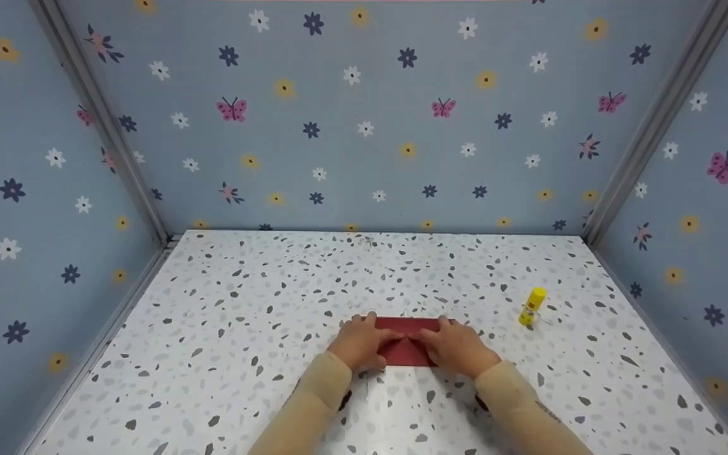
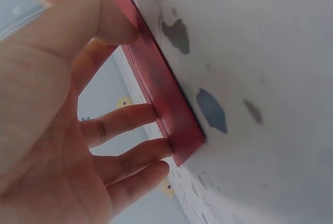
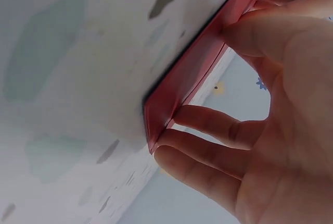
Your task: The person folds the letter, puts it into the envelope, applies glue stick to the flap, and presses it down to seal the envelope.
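Observation:
A folded piece of red paper lies on the speckled table in front of the person, its long side running left to right. The left hand holds its left part, with the thumb on the upper face and the fingertips along the far edge. On the right part, the right hand grips in the same way, its thumb on the paper and its fingers at the far edge. Both thumbs point inward and nearly meet at the paper's middle. The hands hide both ends of the paper in the head view.
A yellow tube, seemingly a glue stick, is on the white speckled table, to the right of the hands. Blue flower-patterned panels rise behind and at both sides, joined by metal corner posts.

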### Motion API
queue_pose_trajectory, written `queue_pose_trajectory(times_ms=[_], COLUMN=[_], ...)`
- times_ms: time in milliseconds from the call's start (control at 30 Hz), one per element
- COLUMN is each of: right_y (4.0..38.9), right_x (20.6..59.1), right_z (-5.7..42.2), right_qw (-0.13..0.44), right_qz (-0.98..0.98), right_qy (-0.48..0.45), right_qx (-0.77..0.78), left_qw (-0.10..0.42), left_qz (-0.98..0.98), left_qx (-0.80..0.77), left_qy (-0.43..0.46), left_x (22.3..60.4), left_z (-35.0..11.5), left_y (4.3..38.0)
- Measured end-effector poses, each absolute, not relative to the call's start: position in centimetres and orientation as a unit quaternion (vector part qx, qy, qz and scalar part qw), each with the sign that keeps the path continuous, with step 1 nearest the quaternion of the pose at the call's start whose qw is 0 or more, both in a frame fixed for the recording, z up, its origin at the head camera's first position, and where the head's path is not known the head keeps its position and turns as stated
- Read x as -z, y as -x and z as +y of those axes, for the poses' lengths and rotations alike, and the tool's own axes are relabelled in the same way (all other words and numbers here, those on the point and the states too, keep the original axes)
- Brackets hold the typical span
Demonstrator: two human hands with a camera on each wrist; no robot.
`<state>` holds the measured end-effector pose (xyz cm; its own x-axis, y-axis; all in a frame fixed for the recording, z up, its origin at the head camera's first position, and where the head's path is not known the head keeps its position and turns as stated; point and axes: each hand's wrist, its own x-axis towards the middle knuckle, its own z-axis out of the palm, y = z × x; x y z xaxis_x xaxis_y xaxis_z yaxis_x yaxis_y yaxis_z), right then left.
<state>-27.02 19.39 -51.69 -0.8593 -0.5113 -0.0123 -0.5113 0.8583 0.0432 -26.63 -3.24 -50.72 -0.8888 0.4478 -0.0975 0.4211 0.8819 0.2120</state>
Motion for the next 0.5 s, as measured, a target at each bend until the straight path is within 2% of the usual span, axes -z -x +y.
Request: queue_pose_trajectory(times_ms=[167, 400, 500], right_y=[27.2, 27.5, 27.7], right_x=[51.5, 51.4, 51.4], right_z=[20.2, 21.4, 21.8], right_qw=[0.019, 0.081, 0.083], right_qz=[0.965, 0.968, 0.966], right_qy=[0.260, 0.229, 0.230], right_qx=[0.028, 0.059, 0.078], left_qw=[0.090, 0.093, 0.089], left_qz=[0.966, 0.964, 0.962], left_qx=[-0.108, -0.107, -0.111], left_qy=[-0.216, -0.226, -0.232], left_x=[50.7, 50.8, 50.8], left_z=[-3.8, -4.4, -4.5], left_y=[26.9, 27.2, 27.3])
